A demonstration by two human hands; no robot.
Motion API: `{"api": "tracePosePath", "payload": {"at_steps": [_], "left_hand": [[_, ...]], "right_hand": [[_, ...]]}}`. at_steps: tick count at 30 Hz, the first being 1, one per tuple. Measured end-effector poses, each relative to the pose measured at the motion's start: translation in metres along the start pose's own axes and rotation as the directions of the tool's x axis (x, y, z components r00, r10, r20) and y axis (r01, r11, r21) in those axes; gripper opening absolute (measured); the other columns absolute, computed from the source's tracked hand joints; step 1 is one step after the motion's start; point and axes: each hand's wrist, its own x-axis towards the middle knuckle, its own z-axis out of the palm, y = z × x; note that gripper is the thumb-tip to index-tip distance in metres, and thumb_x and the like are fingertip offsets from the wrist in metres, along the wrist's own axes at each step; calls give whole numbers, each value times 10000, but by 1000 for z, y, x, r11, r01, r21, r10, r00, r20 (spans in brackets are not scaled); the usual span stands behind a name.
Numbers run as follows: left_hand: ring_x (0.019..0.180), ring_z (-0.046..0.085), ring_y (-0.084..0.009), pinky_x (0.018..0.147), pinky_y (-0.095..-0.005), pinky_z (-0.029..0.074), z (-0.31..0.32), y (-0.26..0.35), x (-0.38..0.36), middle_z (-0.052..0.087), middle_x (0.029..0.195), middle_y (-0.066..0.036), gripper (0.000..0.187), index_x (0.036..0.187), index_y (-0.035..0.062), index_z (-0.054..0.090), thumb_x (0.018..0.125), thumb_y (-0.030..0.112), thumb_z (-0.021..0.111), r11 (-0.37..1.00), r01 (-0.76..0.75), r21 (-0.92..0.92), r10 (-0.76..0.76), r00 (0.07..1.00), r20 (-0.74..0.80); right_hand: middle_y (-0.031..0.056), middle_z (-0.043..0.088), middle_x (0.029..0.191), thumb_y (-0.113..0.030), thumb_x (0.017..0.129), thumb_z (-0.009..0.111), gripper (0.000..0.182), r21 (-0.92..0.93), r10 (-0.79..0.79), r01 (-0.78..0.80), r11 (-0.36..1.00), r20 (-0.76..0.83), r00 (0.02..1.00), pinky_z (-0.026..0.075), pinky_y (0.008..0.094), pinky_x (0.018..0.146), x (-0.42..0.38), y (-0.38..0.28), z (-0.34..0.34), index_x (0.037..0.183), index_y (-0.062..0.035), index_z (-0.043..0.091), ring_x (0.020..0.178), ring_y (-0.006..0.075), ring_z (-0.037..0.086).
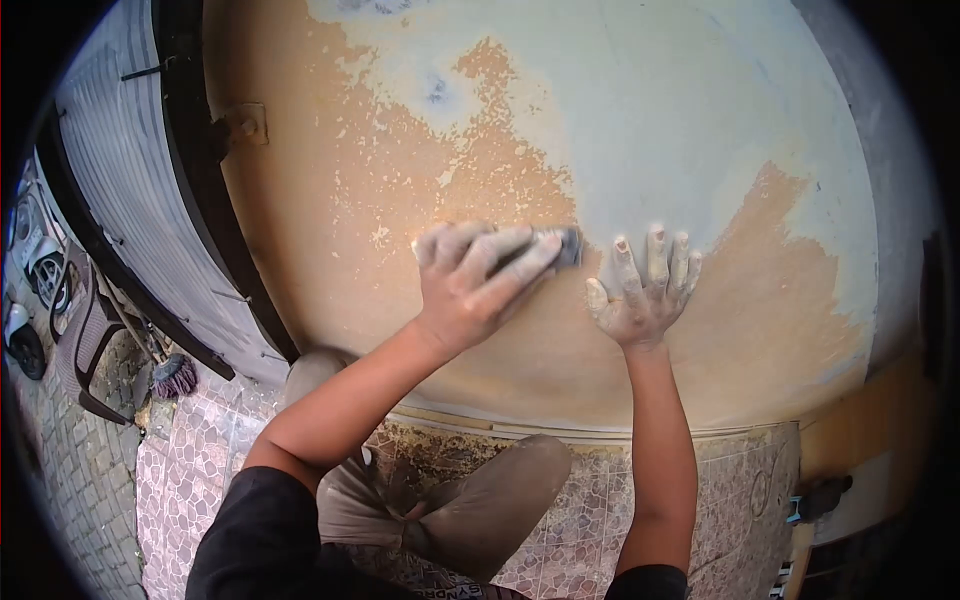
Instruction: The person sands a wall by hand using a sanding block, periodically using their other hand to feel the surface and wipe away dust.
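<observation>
My left hand (470,268), pale with dust, presses against the wall (400,310), its fingers wrapped round a dark grey sanding block (570,247). Most of the block is hidden under the fingers, and its visible end is slightly blurred. To the right, my right hand (645,290) lies flat on the same wall with its fingers spread and holds nothing. Its fingers are dusty too. Orange-tan paint covers the wall's left and lower parts, while a pale grey-white area with ragged edges spreads across the upper middle and right.
My bent knees (510,500) are close to the wall's foot, above a stone-patterned tiled floor (195,470). Left of the wall stands a ribbed metal shutter (125,150). Beyond it are a brown chair (90,345), a mop head (175,376) and a parked scooter (45,255).
</observation>
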Motion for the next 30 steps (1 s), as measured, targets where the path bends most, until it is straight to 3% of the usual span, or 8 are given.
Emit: {"api": "tracePosePath", "payload": {"at_steps": [3,8,11,13,17,21,24,30], "left_hand": [[860,521,-149,845,-327,328,-13,-9,-7,654,1013,8,462,1156,160,717,711,182,838,998,-56,-12,57,982,178],[911,499,-156,832,-323,310,-18,-49,45,640,1021,1,472,1166,126,707,714,190,831,936,351,-38,-330,830,-449],[897,534,-194,873,-325,353,-20,-12,1,636,1050,-24,440,1150,147,719,722,146,821,993,112,24,-113,993,38],[907,543,-183,866,-345,345,-27,-5,-25,640,1028,-7,463,1144,201,725,696,157,833,992,-124,-5,118,926,360],[923,517,-186,867,-341,335,-34,-7,4,637,1061,-32,464,1148,107,717,699,106,835,936,352,-24,-351,936,34],[924,507,-185,857,-325,334,-7,-14,20,636,1064,-45,494,1174,69,696,700,102,831,929,368,36,-342,894,-290],[912,520,-173,837,-349,334,-4,15,-31,636,1053,-1,501,1173,163,706,688,158,832,995,-96,-6,93,949,302],[911,531,-174,856,-342,328,-24,-6,4,643,1023,-21,476,1162,141,710,704,145,837,973,228,31,-229,973,39]], "right_hand": [[125,455,1476,-525,929,521,521,10,17,-17,1000,36,999,201,543,1176,-1,1,0,1362,-238,556,1417,364,337],[62,477,1458,-557,943,472,481,-7,62,-62,998,1,998,223,516,1189,-5,-3,2,1340,-306,574,1396,318,377],[64,480,1456,-543,950,474,466,-1,60,-60,998,-10,998,233,509,1186,-4,-3,2,1335,-301,578,1392,315,385],[65,480,1456,-540,953,473,463,-1,61,-61,998,-12,998,234,509,1185,-4,-4,1,1335,-300,577,1391,316,385],[135,485,1452,-498,932,538,487,28,28,-27,999,-30,999,230,539,1163,-5,-2,3,1332,-222,582,1403,357,364],[144,493,1442,-491,938,530,481,18,28,-28,999,-22,999,237,540,1159,-4,-3,0,1328,-214,584,1398,358,372],[146,503,1430,-478,943,523,475,20,28,-27,999,-20,999,242,536,1157,-4,-3,0,1328,-206,585,1389,360,384],[137,517,1414,-464,941,522,466,34,35,-34,999,-13,999,250,527,1155,-7,-4,-1,1322,-205,591,1371,358,408]]}}
